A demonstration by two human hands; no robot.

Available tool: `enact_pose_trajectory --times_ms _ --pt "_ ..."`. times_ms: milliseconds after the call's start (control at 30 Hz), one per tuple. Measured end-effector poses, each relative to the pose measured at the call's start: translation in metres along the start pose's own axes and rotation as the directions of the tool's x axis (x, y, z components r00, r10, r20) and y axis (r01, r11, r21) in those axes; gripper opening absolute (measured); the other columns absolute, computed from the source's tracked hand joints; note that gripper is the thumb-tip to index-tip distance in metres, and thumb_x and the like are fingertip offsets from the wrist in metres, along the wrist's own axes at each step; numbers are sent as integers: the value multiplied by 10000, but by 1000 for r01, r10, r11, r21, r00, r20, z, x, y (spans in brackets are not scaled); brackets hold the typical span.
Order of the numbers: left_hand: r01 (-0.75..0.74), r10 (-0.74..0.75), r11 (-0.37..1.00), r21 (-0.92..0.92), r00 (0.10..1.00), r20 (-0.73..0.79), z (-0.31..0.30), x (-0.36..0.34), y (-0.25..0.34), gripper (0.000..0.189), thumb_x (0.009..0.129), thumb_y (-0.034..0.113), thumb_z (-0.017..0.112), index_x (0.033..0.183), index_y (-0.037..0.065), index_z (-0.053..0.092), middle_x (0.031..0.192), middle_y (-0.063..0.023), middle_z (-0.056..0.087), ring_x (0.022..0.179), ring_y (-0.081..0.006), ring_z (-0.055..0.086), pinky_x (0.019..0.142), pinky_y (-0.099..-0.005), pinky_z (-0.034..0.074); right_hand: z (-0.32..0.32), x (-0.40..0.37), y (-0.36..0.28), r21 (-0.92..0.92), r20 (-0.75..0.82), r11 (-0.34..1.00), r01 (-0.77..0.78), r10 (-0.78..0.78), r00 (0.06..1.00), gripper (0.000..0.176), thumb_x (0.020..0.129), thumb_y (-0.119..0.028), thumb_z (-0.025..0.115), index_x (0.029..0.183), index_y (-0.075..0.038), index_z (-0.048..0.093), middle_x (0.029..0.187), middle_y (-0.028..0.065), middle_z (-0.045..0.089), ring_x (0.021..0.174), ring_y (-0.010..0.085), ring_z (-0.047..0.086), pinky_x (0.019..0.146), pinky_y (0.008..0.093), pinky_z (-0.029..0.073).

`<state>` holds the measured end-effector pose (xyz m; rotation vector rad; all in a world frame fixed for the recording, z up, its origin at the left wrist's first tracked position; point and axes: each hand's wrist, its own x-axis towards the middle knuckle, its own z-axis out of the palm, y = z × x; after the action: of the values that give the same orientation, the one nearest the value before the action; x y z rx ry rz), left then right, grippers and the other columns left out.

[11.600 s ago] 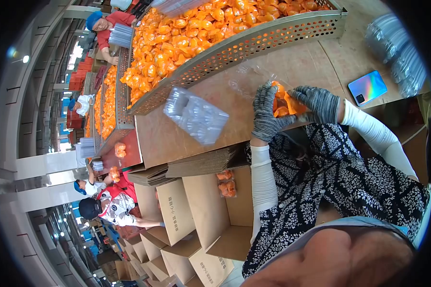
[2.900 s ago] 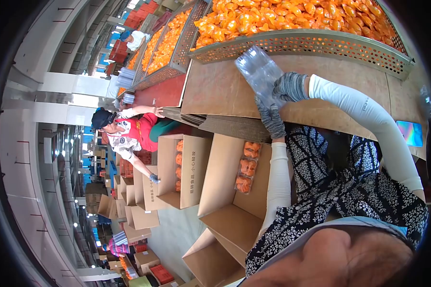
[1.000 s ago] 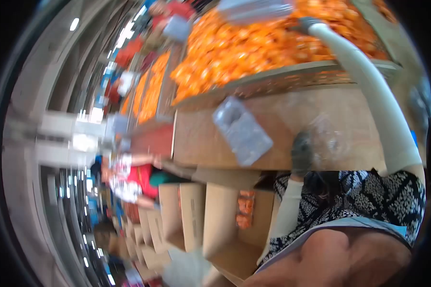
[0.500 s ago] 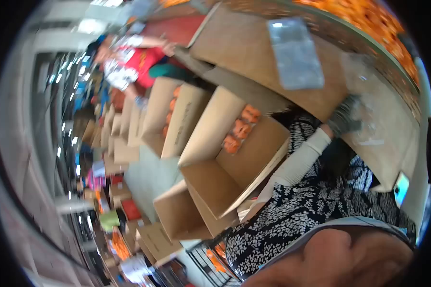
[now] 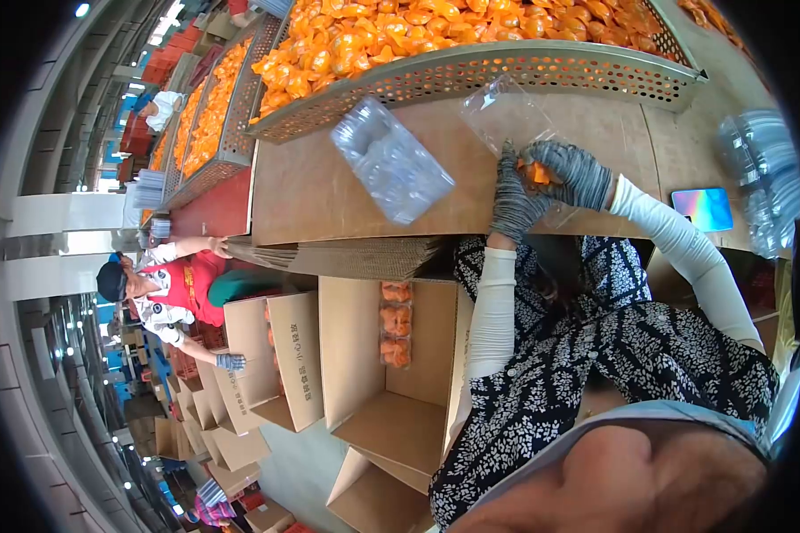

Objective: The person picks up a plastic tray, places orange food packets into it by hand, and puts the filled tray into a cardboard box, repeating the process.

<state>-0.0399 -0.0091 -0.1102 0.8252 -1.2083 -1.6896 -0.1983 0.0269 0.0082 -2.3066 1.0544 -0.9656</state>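
Grey-gloved, my left hand and my right hand come together over the tabletop. Between them show small orange-wrapped pieces, partly hidden by the fingers. My right hand curls around the pieces from the right. From the left, my left hand presses against them with its fingers close together and pointing away from me. A clear plastic clamshell tray lies at and under both hands, one part spreading out beyond them. Left of it, a stack of clear plastic trays rests on the table.
A perforated metal trough heaped with orange-wrapped pieces runs along the far side. A phone and more clear trays are at right. An open carton holds filled packs. A co-worker in a red apron is at left.
My view has swung, bringing the trough and both hands into sight. My left hand, not visible before, now meets my right hand over the clear tray, with orange-wrapped pieces between them.
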Motion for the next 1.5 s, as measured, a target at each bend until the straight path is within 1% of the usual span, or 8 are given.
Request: enact_pose_trajectory --times_ms 333,600,700,867,1233,1367,1433,1500 --pt "-5 280 187 982 959 -49 33 -49 88 973 681 390 770 1398 -1 241 1405 -260 273 1261 -378 362 1055 -433 294 -15 4 3 -84 162 995 -47 60 985 479 684 -71 677 1138 -75 526 998 183 614 967 369 587 805 392 486" --pt "-567 596 376 733 753 277 42 -27 67 660 844 270 629 1362 -19 338 1378 -195 398 1256 -359 379 1055 -432 292 -33 2 0 -12 199 937 -348 344 918 464 732 -189 703 1142 -64 527 1014 182 623 986 362 587 823 415 476" --pt "-524 576 338 782 772 269 39 -29 69 383 833 154 613 1175 -1 536 1118 -161 562 1033 -327 504 932 -420 392 -89 27 39 153 452 950 272 -312 836 426 807 -276 677 1154 -54 568 1043 171 633 958 295 610 828 357 499" --pt "-532 530 315 786 786 319 43 -28 78 342 803 105 614 1128 14 565 1045 -154 562 993 -319 512 898 -420 410 -213 104 52 -197 -328 716 -670 596 733 232 769 -168 654 990 -98 653 903 134 667 878 260 649 712 372 513" --pt "-506 531 280 816 789 307 47 -25 78 318 745 5 572 1061 34 597 991 -148 555 945 -314 509 870 -414 418 -231 114 243 -802 -311 126 -584 746 588 330 638 -106 761 960 -114 694 1012 99 677 951 256 650 706 390 530" --pt "-495 523 314 810 802 287 40 -22 66 382 756 58 591 1134 24 555 1042 -160 565 1011 -325 516 924 -439 389 -248 94 143 -149 -322 428 -891 831 453 739 686 -50 730 1332 -109 376 1095 156 588 845 217 633 701 350 545" --pt "-509 540 295 809 787 299 39 -20 61 395 767 66 585 1156 15 538 1059 -169 560 1018 -331 514 930 -441 386 -245 74 196 -311 -400 896 -318 181 899 689 691 -122 774 1290 -95 435 1228 110 534 1009 204 574 844 289 504" --pt "-501 538 352 791 800 267 40 -21 64 450 786 83 567 1220 -8 489 1108 -188 548 1034 -345 510 941 -439 381 -221 61 145 766 -170 640 -68 303 938 693 731 -167 770 1319 -84 413 1289 69 469 1120 177 488 902 256 463"
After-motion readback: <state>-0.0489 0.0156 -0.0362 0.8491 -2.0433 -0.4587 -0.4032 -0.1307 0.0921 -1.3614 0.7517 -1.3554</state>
